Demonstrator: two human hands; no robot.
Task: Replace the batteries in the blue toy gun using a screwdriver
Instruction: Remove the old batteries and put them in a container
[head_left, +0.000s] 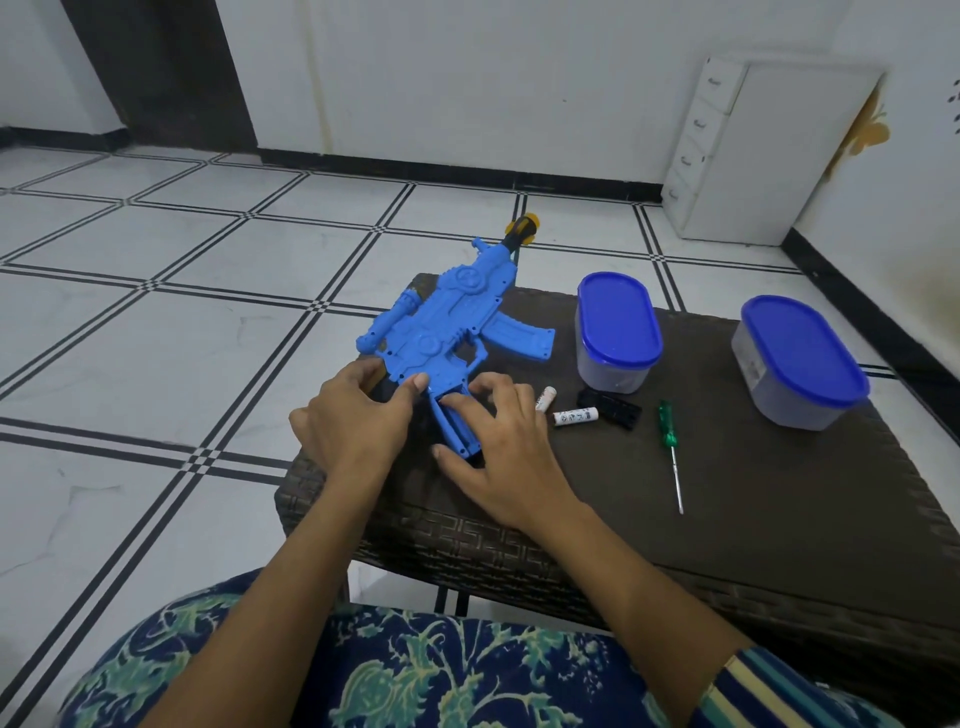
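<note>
The blue toy gun lies flat on the dark wicker table, its yellow-tipped muzzle pointing away past the far edge. My left hand holds the rear of its body, thumb on top. My right hand rests over the gun's handle with fingers curved, the index fingertip at the open battery slot. Two white batteries lie just right of that hand. A black battery cover sits beside them. The green-handled screwdriver lies further right, tip toward me.
Two clear tubs with blue lids stand on the table, one behind the batteries and one near the right edge. White tiled floor spreads left. A white drawer cabinet stands by the wall.
</note>
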